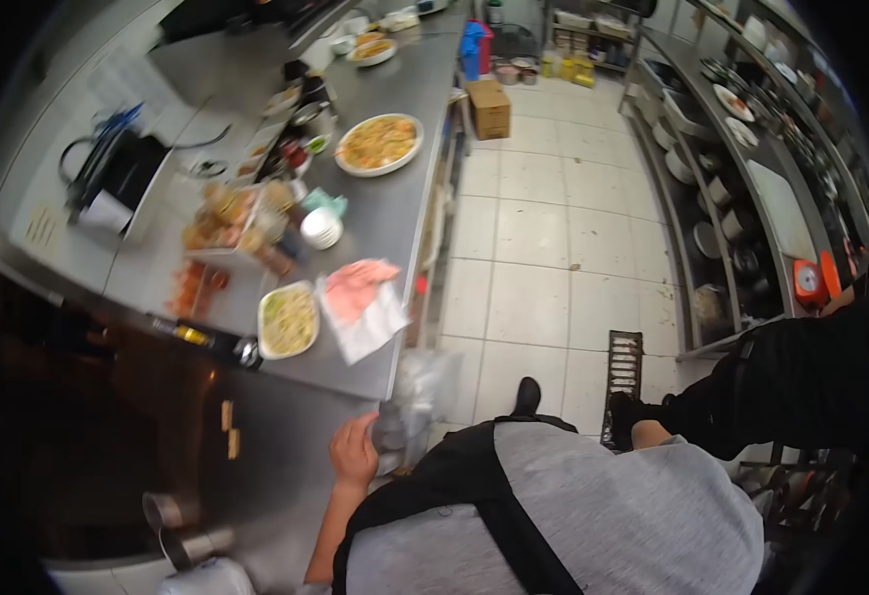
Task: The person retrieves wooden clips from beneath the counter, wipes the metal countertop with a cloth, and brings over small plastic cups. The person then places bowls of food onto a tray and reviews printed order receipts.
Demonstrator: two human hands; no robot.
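Observation:
My left hand [354, 453] is held up near the front corner of the steel counter [360, 382], with nothing in it and its fingers loosely bent and apart. Beside it, a clear plastic bag [423, 392] hangs at the counter's edge. On the counter ahead lie a pink cloth [357, 288] and a white cloth [375, 325]. To their left stands a white dish of pale green-and-yellow food [289, 319]. Only a small patch of bare skin shows by my right sleeve; my right hand itself is out of sight.
Farther along the counter are an oval plate of food [380, 145], stacked white bowls [321, 230] and containers. Steel pots [191, 543] stand at lower left. A cardboard box [489, 109] and a floor drain [625, 367] lie ahead. Another person's dark-clothed leg [752, 387] is at right, near shelves.

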